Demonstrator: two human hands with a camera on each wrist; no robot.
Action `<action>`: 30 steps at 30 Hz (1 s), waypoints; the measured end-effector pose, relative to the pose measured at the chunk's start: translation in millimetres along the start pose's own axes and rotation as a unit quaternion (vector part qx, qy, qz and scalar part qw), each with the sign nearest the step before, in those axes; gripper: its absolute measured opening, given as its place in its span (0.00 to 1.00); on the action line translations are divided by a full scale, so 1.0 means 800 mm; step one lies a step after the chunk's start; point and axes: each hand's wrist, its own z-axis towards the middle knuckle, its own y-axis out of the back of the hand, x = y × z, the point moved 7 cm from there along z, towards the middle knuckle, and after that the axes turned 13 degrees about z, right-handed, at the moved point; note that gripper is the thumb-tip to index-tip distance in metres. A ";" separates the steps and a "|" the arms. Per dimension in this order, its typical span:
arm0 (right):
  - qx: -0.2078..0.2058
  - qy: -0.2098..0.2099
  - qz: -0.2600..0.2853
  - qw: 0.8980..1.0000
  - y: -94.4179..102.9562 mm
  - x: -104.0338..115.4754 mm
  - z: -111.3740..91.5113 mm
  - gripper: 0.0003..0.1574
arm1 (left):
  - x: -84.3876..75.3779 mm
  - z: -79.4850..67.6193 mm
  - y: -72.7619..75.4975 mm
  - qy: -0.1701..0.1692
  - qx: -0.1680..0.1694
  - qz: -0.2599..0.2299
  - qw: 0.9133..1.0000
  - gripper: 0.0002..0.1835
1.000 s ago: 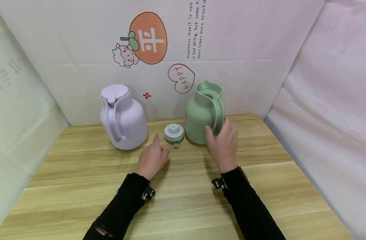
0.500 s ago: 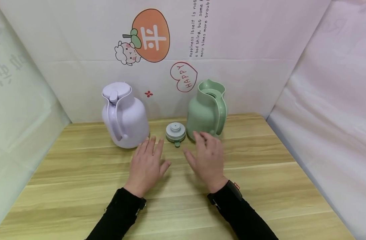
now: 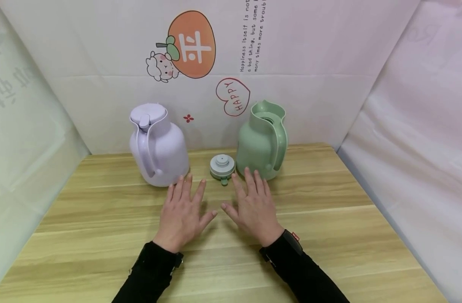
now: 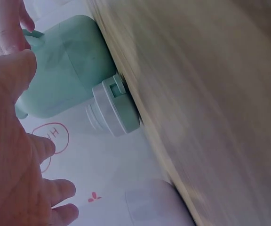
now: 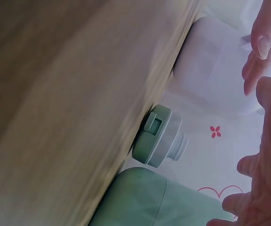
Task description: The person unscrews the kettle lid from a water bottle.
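My left hand (image 3: 180,219) is palm down with fingers spread, its fingertips overlapping the base of a lilac thermos jug (image 3: 166,151) in the head view. That jug has its lid on and its handle toward me. My right hand (image 3: 255,210), also spread and holding nothing, has its fingertips in front of a green thermos jug (image 3: 253,147). This jug stands upright with its mouth uncovered and its handle at the right. Between the two jugs lies a lid (image 3: 222,166), grey stopper side up, green cap underneath; its green tab shows in the left wrist view (image 4: 117,89).
All of it stands on a wooden table (image 3: 231,269) near its back edge. Behind hangs a white printed cloth (image 3: 310,50), with further cloth walls at the left (image 3: 30,139) and right (image 3: 412,139).
My right hand has let go of the green jug's handle and come back toward me and left. My left hand has gone from pointing beside the lid to lying spread, slightly nearer me.
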 end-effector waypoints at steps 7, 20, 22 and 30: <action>0.000 -0.001 0.007 1.000 0.000 0.000 -0.001 0.56 | 0.004 0.000 0.004 0.004 0.000 0.000 1.000 0.49; -0.007 0.000 0.016 1.000 0.001 0.000 -0.003 0.57 | 0.023 0.007 0.041 0.031 -0.095 -0.045 0.994 0.48; -0.008 0.001 0.018 1.000 0.001 0.000 -0.003 0.56 | 0.030 0.006 0.055 0.044 -0.145 -0.064 0.986 0.46; 0.000 -0.006 0.032 0.999 0.000 -0.001 -0.003 0.55 | 0.082 -0.004 0.097 0.176 -0.343 -0.167 0.908 0.38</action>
